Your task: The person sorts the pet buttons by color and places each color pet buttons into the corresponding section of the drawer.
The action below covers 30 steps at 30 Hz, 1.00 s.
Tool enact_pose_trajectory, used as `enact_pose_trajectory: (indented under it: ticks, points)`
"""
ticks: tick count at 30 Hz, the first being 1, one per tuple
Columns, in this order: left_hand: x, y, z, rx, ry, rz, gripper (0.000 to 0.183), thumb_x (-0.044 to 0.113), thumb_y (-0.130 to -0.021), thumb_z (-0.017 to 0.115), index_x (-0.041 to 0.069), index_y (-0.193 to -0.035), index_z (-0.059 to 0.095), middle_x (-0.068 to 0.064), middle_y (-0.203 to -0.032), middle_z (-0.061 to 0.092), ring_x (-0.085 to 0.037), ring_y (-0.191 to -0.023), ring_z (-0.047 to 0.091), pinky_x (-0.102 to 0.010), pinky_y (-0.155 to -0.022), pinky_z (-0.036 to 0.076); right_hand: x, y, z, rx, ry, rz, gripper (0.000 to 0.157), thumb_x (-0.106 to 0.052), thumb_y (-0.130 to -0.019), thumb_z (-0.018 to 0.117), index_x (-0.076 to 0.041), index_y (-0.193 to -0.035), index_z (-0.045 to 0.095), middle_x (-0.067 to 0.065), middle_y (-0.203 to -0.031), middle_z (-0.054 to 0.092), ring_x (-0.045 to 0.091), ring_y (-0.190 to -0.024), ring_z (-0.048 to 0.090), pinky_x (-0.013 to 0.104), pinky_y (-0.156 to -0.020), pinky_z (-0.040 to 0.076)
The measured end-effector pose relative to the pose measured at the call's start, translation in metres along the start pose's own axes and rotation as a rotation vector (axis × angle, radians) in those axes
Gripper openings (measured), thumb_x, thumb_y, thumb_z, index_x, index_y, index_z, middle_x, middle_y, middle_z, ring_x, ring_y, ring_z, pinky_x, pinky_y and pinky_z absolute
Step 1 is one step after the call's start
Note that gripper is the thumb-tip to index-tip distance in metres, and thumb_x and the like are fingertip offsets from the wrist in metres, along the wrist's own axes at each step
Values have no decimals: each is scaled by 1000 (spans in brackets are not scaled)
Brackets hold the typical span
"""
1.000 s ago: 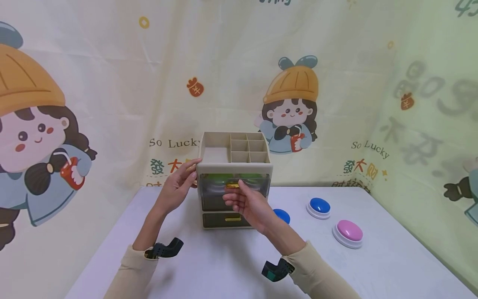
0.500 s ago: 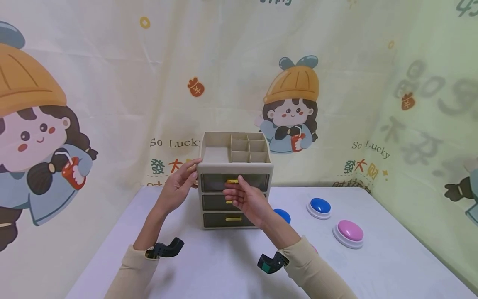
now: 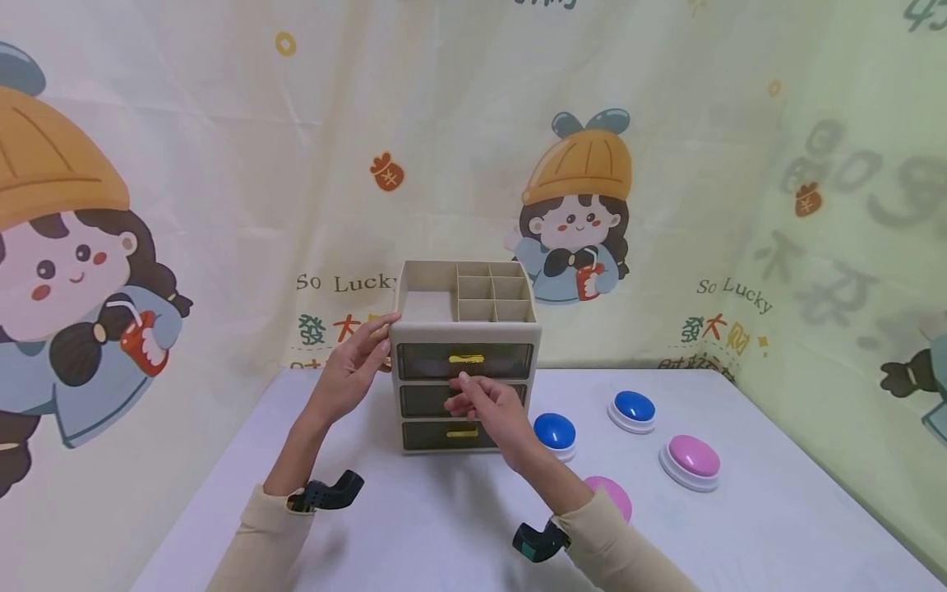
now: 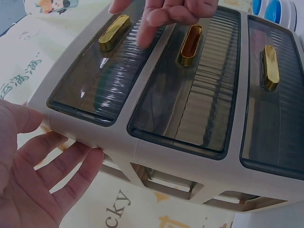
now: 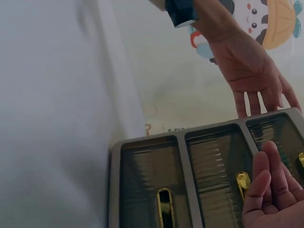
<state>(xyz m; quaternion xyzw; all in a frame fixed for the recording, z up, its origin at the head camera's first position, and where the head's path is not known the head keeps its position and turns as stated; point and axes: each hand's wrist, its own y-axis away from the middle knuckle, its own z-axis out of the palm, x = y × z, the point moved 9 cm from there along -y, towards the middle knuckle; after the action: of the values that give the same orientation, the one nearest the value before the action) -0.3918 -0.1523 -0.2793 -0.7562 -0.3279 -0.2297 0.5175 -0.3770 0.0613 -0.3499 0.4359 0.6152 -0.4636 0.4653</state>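
A beige desktop organizer [image 3: 464, 332] stands on the table with three dark see-through drawers, all flush with its front. Gold handles mark them, among them the top drawer's handle [image 3: 466, 359]. My left hand [image 3: 351, 370] rests its fingertips against the organizer's upper left side; in the left wrist view its fingers [image 4: 71, 166] spread along the side wall. In front of the middle drawer [image 3: 422, 401], my right hand [image 3: 497, 411] holds nothing, its fingers loosely bent and hiding that drawer's handle. Something greenish shows dimly through the top drawer [image 4: 90, 90].
Right of the organizer are a near blue push button [image 3: 555, 431], a farther blue button [image 3: 634, 406] and a pink button [image 3: 692, 457]. Another pink button [image 3: 610, 496] is partly behind my right forearm. Compartments [image 3: 494, 292] top the organizer. A printed curtain [image 3: 459, 123] hangs behind the table.
The top drawer, pulled out with green inside a second ago, has gone in flush. My right hand has come off its front and dropped slightly. My left hand has stayed put.
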Motion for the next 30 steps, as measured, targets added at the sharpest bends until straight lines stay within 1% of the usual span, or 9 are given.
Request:
enact_pose_trajectory:
  ticks: [2,6,9,13,18,21,25,30]
  points:
    - [0,0,0,0,0,-3,45,15,-108,51,25,-152,49,-11,-146,59,-29,-111,68,-26,-82,58,2,3,0,6,3,-6,54,-54,-101,56,-8,-125,70,8,-104,76,20,-102,72,29,-88,54]
    - [1,1,-1,1,4,-1,45,14,-108,50,23,-152,49,-12,-147,58,-30,-113,67,-26,-82,58,8,7,0,6,-15,-9,52,-52,-102,56,-7,-123,70,8,-103,76,20,-100,72,36,-91,54]
    - [1,1,-1,2,6,5,45,14,-108,50,23,-153,48,-12,-147,58,-30,-113,67,-26,-82,58,12,10,1,0,-16,-6,51,-51,-102,57,-7,-122,70,8,-102,76,19,-98,72,35,-92,54]
    - [1,0,0,-1,6,6,46,14,-108,50,23,-153,48,-12,-147,58,-30,-114,67,-27,-82,58,17,13,2,2,-14,8,50,-51,-102,58,-6,-122,70,8,-102,76,18,-97,71,30,-89,54]
    - [2,0,0,-1,3,6,46,14,-108,51,24,-153,48,-12,-147,58,-30,-114,67,-27,-82,58,24,17,3,2,-22,23,50,-50,-102,58,-6,-122,70,8,-101,76,19,-98,73,33,-90,54]
    - [1,0,0,0,4,5,46,14,-108,51,24,-153,48,-12,-148,57,-30,-115,67,-27,-82,58,28,18,4,-7,-31,28,49,-48,-102,58,-5,-123,70,8,-101,76,19,-97,72,31,-88,54]
    - [1,0,0,3,5,3,46,14,-108,51,25,-152,49,-11,-148,57,-30,-115,67,-26,-82,58,34,18,5,-25,-60,45,49,-47,-103,57,-4,-124,69,8,-101,76,18,-96,71,27,-86,54]
    - [2,0,0,4,6,6,45,14,-108,51,24,-152,49,-11,-147,58,-31,-115,67,-26,-82,58,41,16,7,-44,-108,88,53,-49,-103,56,-3,-125,68,6,-101,75,17,-95,70,26,-87,53]
